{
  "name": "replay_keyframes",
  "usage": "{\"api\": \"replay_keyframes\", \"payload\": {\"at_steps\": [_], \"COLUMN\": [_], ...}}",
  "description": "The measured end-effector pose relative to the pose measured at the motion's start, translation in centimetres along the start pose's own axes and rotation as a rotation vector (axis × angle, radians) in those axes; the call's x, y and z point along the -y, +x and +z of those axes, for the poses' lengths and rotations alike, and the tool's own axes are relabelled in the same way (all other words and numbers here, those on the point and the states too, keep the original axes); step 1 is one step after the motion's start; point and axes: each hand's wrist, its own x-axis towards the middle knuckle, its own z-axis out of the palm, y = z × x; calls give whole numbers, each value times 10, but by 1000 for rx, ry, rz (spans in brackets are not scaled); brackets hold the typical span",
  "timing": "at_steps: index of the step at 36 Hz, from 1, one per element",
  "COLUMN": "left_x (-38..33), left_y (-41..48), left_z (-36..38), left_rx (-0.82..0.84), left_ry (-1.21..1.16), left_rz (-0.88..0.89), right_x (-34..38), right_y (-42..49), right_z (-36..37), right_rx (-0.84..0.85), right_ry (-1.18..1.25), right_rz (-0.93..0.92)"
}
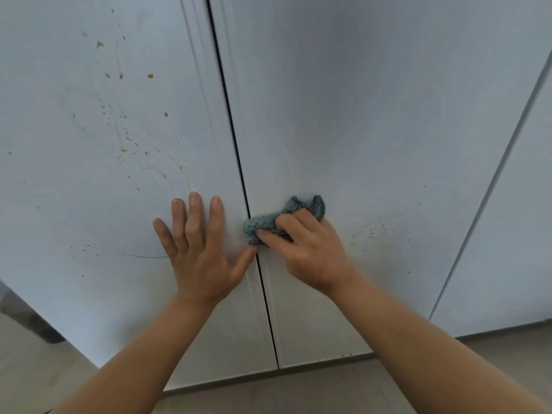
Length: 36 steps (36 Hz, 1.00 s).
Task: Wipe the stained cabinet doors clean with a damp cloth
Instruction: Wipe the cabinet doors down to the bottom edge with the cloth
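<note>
Cloth [270, 222] is sitting bunched in R hand [307, 249] just right of door gap [239, 162]; L hand [198, 249] is pressing flat, open; stains [128, 138] lying up-left, nearer L.

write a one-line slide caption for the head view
Left hand braces flat on the splattered left door while the right hand presses a bunched teal cloth to the right door.

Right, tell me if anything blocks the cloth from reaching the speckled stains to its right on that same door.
Nothing visible does. The cloth, bunched in the right hand, lies against the right door, and the speckled stains sit just beyond that hand on bare door surface. The left hand is flat on the left door, out of the way.
</note>
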Motion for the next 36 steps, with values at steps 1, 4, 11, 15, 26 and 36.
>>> {"api": "replay_keyframes", "payload": {"at_steps": [1,4,11,15,26,36], "left_x": [-2,-9,-12,-11,-12,-11], "left_y": [1,2,2,1,0,0], "left_z": [0,3,12,13,14,15], "left_rx": [-2,-24,-73,-87,-109,-126], "left_ry": [-5,18,65,84,78,76], "left_rz": [-9,-41,-65,-66,-60,-60], "right_x": [-2,-19,-97,-89,-82,-107], "right_y": [-2,11,21,-24,-73,-65], "right_z": [-3,-22,-61,-43,-38,-40], "right_rx": [29,-61,-351,-178,92,-217], "right_ry": [-6,-37,-132,-58,-52,-60], "right_rz": [-17,59,253,206,-11,207]}}
